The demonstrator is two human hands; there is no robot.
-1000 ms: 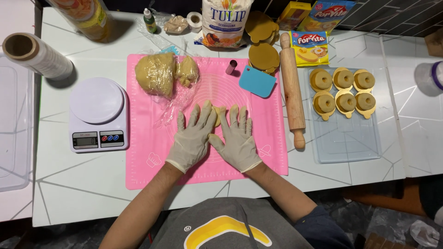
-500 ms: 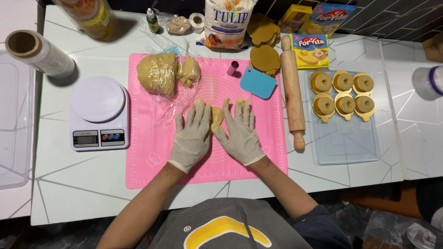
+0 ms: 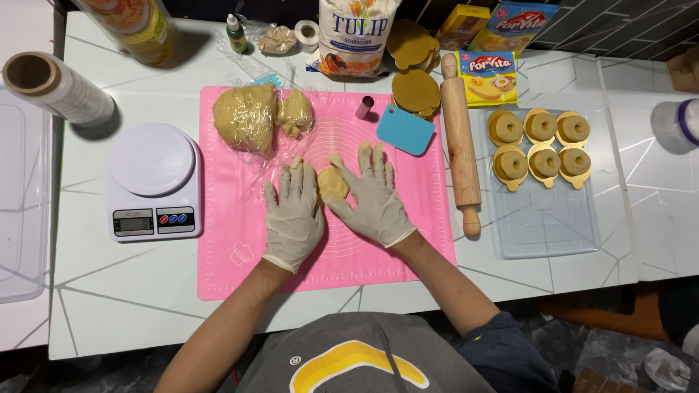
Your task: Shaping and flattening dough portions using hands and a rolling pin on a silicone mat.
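Observation:
My left hand point(image 3: 293, 215) and my right hand point(image 3: 373, 196), both in pale gloves, lie flat on the pink silicone mat point(image 3: 233, 255) with fingers spread. Between them sits a small piece of yellow dough point(image 3: 333, 183), touched by the inner edges of both hands. A large lump of dough point(image 3: 245, 117) and a smaller lump point(image 3: 295, 113) rest on clear plastic film at the mat's far left corner.
A white kitchen scale point(image 3: 151, 182) stands left of the mat, a roll of cling film point(image 3: 58, 89) beyond it. A blue scraper point(image 3: 406, 129), small pink cutter point(image 3: 364, 107), wooden rolling pin point(image 3: 460, 138), tray point(image 3: 546, 218) with several filled moulds, and a flour bag point(image 3: 357, 36) lie around.
Both hands have slid away from me across the mat, rolling the small dough piece forward between them.

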